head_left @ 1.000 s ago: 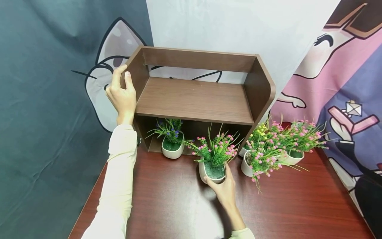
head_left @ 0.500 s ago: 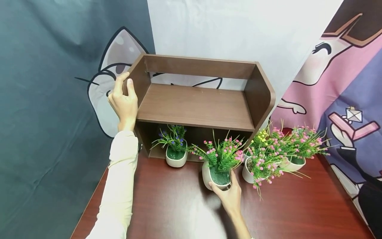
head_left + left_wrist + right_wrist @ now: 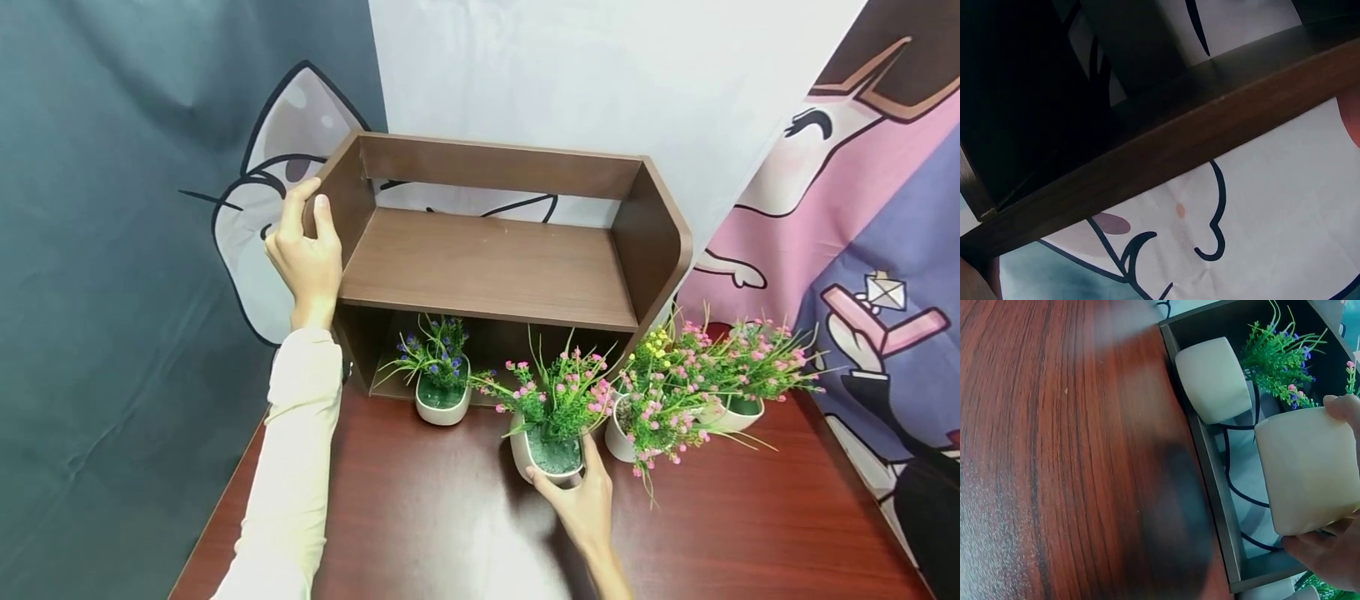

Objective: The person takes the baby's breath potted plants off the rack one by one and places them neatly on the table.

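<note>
In the head view, my left hand [image 3: 305, 250] grips the front edge of the left side panel of a brown wooden shelf [image 3: 487, 258], thumb on its inner side. That panel edge [image 3: 1166, 156] crosses the left wrist view. My right hand [image 3: 581, 504] holds a white pot [image 3: 525, 454] of pink-flowered artificial plant [image 3: 562, 387] from its near right side. This pot is in front of the shelf's lower opening. The right wrist view shows my fingers around the held pot [image 3: 1310, 469]. Left of it, a second white pot [image 3: 442, 412] with blue flowers stands at the lower opening.
Several potted plants [image 3: 667, 408] with pink and yellow flowers stand right of the shelf. A reddish-brown table [image 3: 420, 517] lies beneath. Printed curtains [image 3: 135, 275] hang to the left, behind and to the right.
The head view has shifted slightly, so the shelf appears lower. My right hand and the pink-flowered plant have moved a little to the right. The left hand keeps its grip on the side panel.
</note>
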A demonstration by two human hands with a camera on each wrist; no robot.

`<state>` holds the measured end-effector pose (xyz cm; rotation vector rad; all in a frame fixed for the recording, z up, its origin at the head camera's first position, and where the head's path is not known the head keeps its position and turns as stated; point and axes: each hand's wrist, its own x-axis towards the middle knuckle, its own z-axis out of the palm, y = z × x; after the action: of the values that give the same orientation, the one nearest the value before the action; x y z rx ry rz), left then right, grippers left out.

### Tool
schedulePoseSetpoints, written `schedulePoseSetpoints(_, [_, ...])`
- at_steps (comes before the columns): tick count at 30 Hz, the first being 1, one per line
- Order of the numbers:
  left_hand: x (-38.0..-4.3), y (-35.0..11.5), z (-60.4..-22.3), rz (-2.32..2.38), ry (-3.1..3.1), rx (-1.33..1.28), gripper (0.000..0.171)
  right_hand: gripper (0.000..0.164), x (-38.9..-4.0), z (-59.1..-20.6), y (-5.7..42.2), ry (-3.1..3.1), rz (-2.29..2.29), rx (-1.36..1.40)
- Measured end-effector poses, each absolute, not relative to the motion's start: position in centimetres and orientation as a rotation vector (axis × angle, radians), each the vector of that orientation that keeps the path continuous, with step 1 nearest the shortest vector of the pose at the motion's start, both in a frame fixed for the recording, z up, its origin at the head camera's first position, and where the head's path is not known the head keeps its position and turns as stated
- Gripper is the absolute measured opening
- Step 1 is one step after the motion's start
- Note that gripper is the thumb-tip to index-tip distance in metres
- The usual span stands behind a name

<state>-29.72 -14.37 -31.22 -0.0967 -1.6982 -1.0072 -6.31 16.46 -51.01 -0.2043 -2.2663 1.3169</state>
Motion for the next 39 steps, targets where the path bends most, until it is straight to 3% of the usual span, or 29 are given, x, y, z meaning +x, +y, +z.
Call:
schedulePoseSetpoints(9, [-29.9, -14.5, -31.2, -1.000, -1.707, -0.088, 0.024, 0.089, -6.4, -51.2, 16.3, -2.234, 1.464, -0.195])
schedulePoseSetpoints(39, [-30.2, -14.4, -31.3, -0.989, -1.707, -0.121, 0.029, 0.084, -2.2, -49.2, 17.9, -2.258, 1.058, -0.068])
